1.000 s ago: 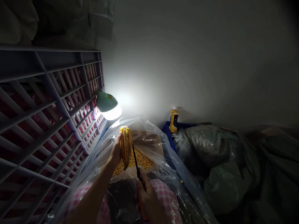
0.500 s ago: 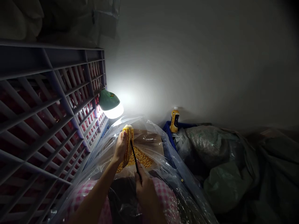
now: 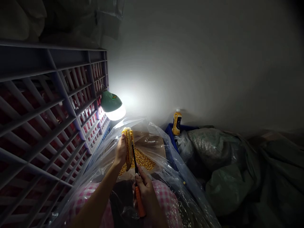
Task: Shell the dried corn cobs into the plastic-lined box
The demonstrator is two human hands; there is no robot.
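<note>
My left hand (image 3: 121, 151) is closed round an ear of corn (image 3: 127, 144), which stands nearly upright with its pale end at the top. Bare strips show between its rows of yellow kernels. In my right hand (image 3: 143, 186) is a screwdriver (image 3: 140, 204) with an orange handle and a long dark shaft. Its tip lies at the right side of the ear, about halfway up. Loose corn kernels (image 3: 144, 160) lie in a heap below, inside a clear plastic sheet (image 3: 175, 167) spread over my lap.
A lit green-topped bulb (image 3: 112, 106) hangs from the purple slatted crate (image 3: 67, 95) at left. A yellow bottle (image 3: 177, 122) stands by a blue crate (image 3: 169, 129) against the pale wall (image 3: 201, 63). Bulky dark sacks (image 3: 225, 186) fill the right side.
My right hand has turned, and the orange handle now shows. The screwdriver stands more upright, its tip still at the ear. The ear and my left hand have shifted slightly left.
</note>
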